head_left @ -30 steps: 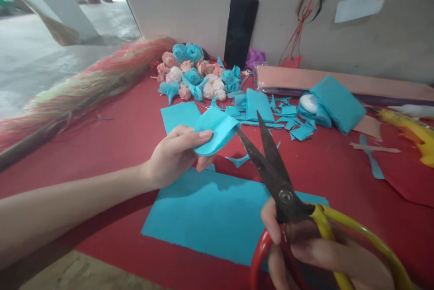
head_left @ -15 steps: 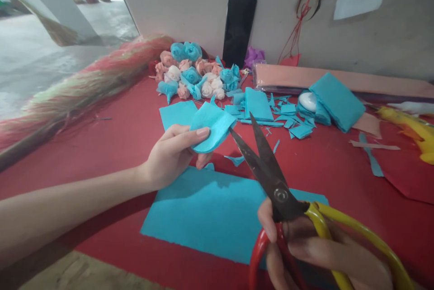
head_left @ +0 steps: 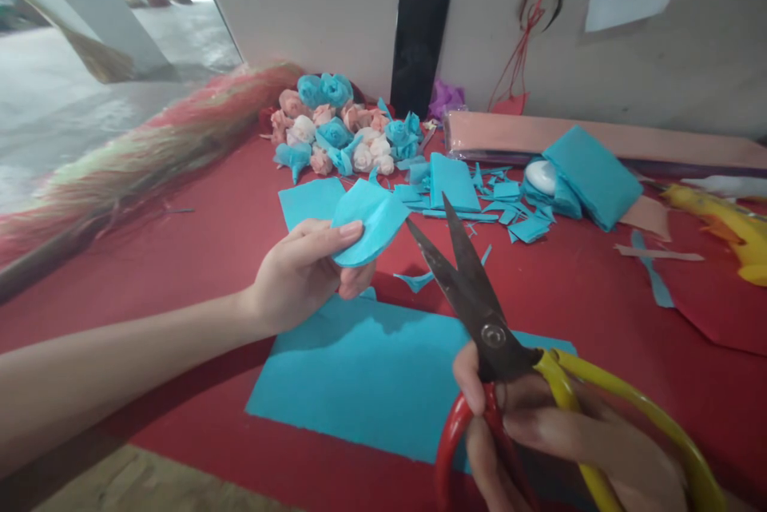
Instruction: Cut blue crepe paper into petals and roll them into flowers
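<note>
Between thumb and fingers, my left hand [head_left: 305, 272] pinches a small stack of blue paper [head_left: 375, 216] with a rounded lower edge. My right hand [head_left: 557, 432] is wrapped round the red and yellow handles of large scissors [head_left: 488, 320]. Their dark blades are spread, with the tips just right of the stack and apart from it. Below both hands, a large blue paper sheet [head_left: 359, 384] lies on the red table [head_left: 197, 256]. Another blue piece [head_left: 308, 200] lies behind my left hand.
Blue, pink and white paper flowers [head_left: 335, 132] are heaped at the back, beside a leaning black phone [head_left: 419, 53]. Blue scraps [head_left: 509, 208], a folded blue stack [head_left: 593, 176] and a yellow glue gun [head_left: 725, 224] lie to the right. A bristly bundle [head_left: 149, 136] runs along the left edge.
The scissor tips and the paper stack have come slightly apart. The stack has tilted a little in my left hand. The scissors remain spread.
</note>
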`<state>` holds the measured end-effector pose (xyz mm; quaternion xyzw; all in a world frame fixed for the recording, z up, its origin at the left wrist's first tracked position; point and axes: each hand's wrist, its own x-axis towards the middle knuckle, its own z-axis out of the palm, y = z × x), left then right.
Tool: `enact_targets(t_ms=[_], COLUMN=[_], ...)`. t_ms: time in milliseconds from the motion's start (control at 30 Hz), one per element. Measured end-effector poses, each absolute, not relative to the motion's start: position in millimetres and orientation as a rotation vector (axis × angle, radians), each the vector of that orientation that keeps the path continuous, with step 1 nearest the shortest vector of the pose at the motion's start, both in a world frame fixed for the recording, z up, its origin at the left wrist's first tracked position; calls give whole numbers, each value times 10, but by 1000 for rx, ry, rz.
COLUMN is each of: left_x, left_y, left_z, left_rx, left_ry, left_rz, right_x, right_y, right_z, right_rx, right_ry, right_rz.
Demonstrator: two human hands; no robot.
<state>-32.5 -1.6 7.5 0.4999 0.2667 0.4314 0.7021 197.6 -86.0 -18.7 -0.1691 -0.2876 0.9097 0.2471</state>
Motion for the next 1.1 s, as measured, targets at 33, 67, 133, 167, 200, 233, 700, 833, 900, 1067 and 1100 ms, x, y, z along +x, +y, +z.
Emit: enact_targets(t_ms=[33,67,133,167,200,233,700,833,900,1067,1100], left_x=[-330,-334,-338,-336,-332,-326,-348,-348,-348,-353,-355], left_y=[-15,-13,-13,-15,-17,-21,-55,-60,-55,-39,-37], left_z=[73,72,70,71,75,80,117,130,136,149,151], left_rx=[1125,1141,1177,1190,1198,1203,1256,1281,1285,1306,1314], left_ry=[604,619,645,653,659,661,743,777,791,823,828], left_rz=[950,936,907,896,891,891,941,936,947,977,971], right_x=[1975,1973,1965,1961,1958,1957,1918,1913,1919,1929,1928], right_y=[-857,-853,-841,-835,-831,-829,-880,-875,-868,-846,-845], right_z=[-179,-172,-165,-167,-173,-181,-191,-159,-152,-174,-179], right_rx=[-483,-483,-480,-472,-463,-446,-472,-491,-494,-484,-472], right_ry=[-782,-790,-798,-802,-810,-821,-1016,-1015,-1003,-1025,-1022], right_rz=[2477,2480,2495,2499,2502,2504,2392,2406,2413,2430,2431])
